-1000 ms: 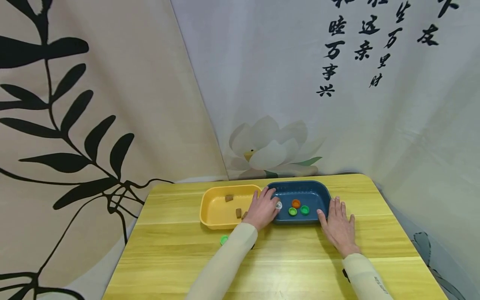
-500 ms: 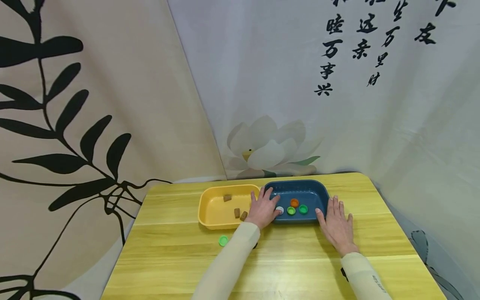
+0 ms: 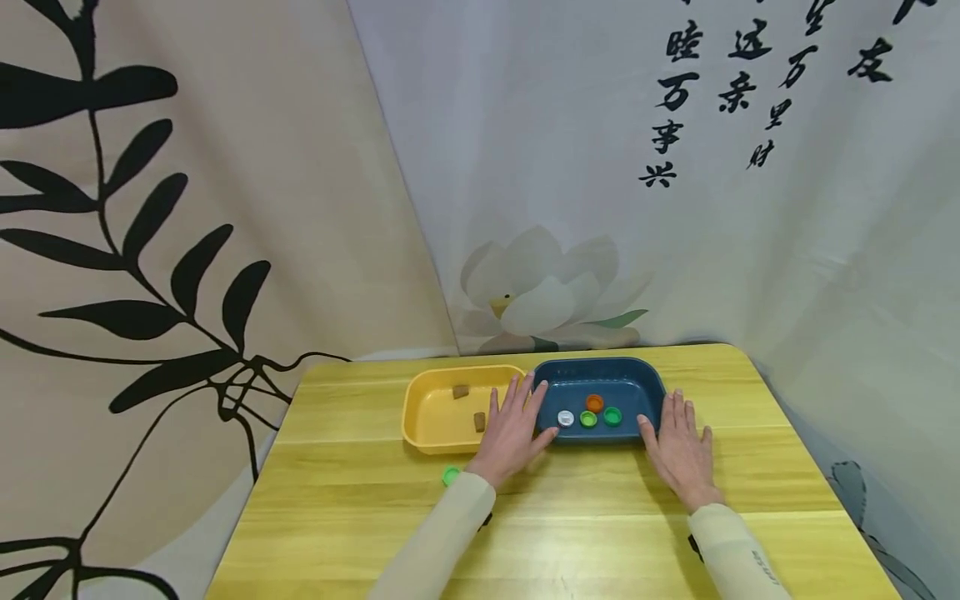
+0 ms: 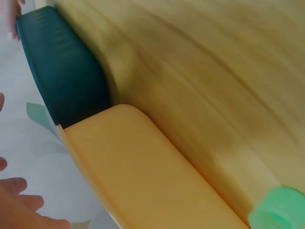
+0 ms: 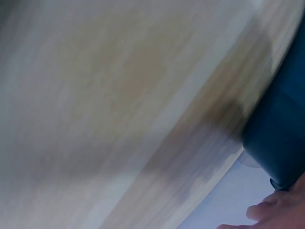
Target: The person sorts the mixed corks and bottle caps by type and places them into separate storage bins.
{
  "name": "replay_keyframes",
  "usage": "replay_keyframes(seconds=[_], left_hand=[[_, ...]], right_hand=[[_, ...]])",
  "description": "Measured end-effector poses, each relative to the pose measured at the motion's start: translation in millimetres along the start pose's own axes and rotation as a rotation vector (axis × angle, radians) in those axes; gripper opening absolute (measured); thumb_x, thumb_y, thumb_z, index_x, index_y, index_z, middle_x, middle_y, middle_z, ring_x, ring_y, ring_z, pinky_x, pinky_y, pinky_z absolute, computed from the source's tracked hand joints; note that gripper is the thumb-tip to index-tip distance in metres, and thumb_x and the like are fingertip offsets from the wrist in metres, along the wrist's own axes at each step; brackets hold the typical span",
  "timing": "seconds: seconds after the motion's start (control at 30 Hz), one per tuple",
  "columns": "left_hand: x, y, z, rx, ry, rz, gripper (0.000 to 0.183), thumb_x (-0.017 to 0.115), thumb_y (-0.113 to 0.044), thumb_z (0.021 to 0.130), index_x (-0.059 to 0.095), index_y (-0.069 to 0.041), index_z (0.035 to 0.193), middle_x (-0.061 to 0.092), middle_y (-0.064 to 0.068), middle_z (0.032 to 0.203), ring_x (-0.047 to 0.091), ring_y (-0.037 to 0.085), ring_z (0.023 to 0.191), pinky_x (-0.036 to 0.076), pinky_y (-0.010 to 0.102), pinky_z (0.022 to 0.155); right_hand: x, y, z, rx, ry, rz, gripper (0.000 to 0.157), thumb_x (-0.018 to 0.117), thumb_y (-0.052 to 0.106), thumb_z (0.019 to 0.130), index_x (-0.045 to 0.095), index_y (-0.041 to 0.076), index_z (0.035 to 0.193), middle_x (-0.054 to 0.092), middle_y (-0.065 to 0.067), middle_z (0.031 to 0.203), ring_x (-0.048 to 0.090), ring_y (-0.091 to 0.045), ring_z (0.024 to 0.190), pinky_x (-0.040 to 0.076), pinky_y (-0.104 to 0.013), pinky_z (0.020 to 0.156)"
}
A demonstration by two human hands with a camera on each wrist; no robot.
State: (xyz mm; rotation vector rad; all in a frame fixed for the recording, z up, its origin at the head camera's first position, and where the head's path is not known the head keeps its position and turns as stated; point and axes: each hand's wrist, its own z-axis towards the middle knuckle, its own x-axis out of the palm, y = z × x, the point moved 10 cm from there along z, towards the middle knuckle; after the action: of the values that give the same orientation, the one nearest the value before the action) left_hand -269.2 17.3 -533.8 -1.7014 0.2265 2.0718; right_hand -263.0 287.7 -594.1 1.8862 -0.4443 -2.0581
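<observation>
My left hand [image 3: 512, 435], fingers spread, is over the neighbouring rims of the yellow tray [image 3: 431, 421] and the dark blue tray [image 3: 600, 373], with nothing in its grasp. In the blue tray lie a white bottle cap [image 3: 566, 418], an orange cap [image 3: 594, 403], a light green cap [image 3: 588, 420] and a darker green cap [image 3: 612, 416]. Brown blocks [image 3: 461, 391] lie in the yellow tray; the left hand hides part of its right side. My right hand [image 3: 681, 457] rests along the blue tray's right end, fingers straight and thumb at the near rim.
On the wooden table [image 3: 337, 517], a bright green cap [image 3: 451, 475] lies just in front of the yellow tray, beside the left sleeve [image 3: 442, 533]. A printed curtain [image 3: 570, 200] hangs behind the table's far edge.
The left hand has let go of the white cap, which now lies in the blue tray. It has drawn left toward the yellow tray. The right hand stays at the blue tray's end.
</observation>
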Motion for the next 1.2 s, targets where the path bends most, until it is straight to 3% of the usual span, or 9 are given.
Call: replay_keyframes(seconds=[0.4,0.8,1.03,1.2], left_hand=[[-19.3,17.4,-48.1,0.041,-0.087,0.002,0.085,0.07,-0.055,0.094,0.037,-0.013,0.16,0.027,0.013,0.169,0.027,0.037,0.154,0.029,0.066,0.117],[-42.5,52.2,-97.9,0.036,-0.169,-0.036,0.087,0.073,-0.052,0.093,0.036,-0.008,0.16,0.021,0.013,0.171,0.027,0.038,0.154,0.029,0.065,0.118],[-40.3,71.8,-126.6,0.005,-0.13,-0.045,0.084,0.069,-0.051,0.096,0.037,-0.008,0.159,0.021,0.013,0.171,0.026,0.037,0.154,0.027,0.065,0.119],[-40.5,80.7,-143.2,0.007,-0.132,-0.027,0.079,0.071,-0.049,0.095,0.045,-0.006,0.155,0.031,0.016,0.166,0.033,0.038,0.151,0.031,0.065,0.116]], right_hand=[[0.9,0.6,-0.1,-0.004,-0.001,0.01,0.086,0.026,0.056,0.11,0.012,-0.013,0.159,0.005,-0.032,0.167,0.012,-0.055,0.151,0.01,-0.082,0.11],[-1.2,0.6,-0.9,-0.013,-0.001,-0.001,0.086,0.026,0.056,0.11,0.01,-0.013,0.159,0.006,-0.033,0.167,0.012,-0.056,0.151,0.011,-0.083,0.109],[-0.5,0.2,-1.7,-0.009,0.007,0.007,0.087,0.026,0.057,0.11,0.009,-0.012,0.16,0.002,-0.031,0.168,0.011,-0.055,0.151,0.01,-0.082,0.11],[0.5,0.7,-1.7,-0.012,0.004,0.011,0.086,0.026,0.056,0.11,0.009,-0.012,0.16,0.002,-0.031,0.168,0.011,-0.055,0.152,0.011,-0.082,0.109]])
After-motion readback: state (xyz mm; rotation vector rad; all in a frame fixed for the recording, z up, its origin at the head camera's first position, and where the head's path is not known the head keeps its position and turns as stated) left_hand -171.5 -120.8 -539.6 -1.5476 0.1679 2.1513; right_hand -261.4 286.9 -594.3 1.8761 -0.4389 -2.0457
